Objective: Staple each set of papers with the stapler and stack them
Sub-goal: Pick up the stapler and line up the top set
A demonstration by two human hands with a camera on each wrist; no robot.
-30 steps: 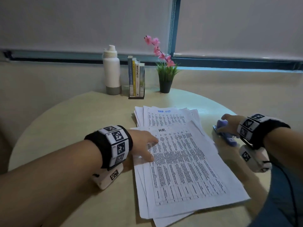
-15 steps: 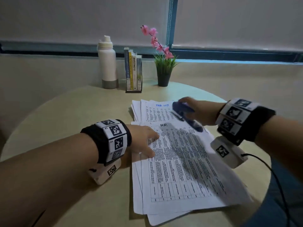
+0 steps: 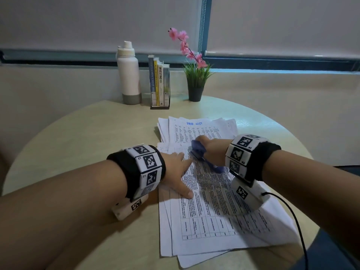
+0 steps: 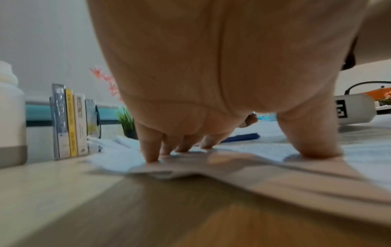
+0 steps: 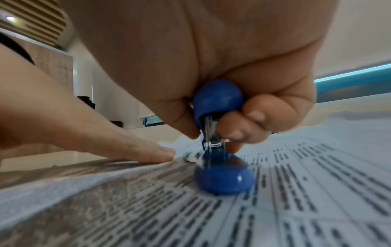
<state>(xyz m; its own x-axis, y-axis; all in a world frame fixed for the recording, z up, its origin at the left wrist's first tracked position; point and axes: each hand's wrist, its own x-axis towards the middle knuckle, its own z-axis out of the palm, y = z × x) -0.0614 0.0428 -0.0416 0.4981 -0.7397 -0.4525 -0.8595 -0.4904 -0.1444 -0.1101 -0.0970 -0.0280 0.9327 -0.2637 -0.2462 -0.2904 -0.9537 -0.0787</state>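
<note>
Pinning the near set of papers (image 3: 204, 211) at centre frame, the left hand (image 3: 176, 170) lies spread, fingertips (image 4: 151, 157) pressed flat so the sheets cannot slide. The right hand (image 3: 211, 151) curls round the blue stapler (image 3: 202, 157), which rests on the set's upper left area, apparently heading for the corner; its mouth is blurred. A second set (image 3: 194, 129) lies just beyond on the table (image 3: 87, 152).

A blue stapler (image 3: 204, 158) is lying over white papers (image 3: 214, 221) printed with black tables; pink flowers (image 3: 185, 46) are showing above a black pot (image 3: 195, 93), beside a white bottle (image 3: 129, 75)
</note>
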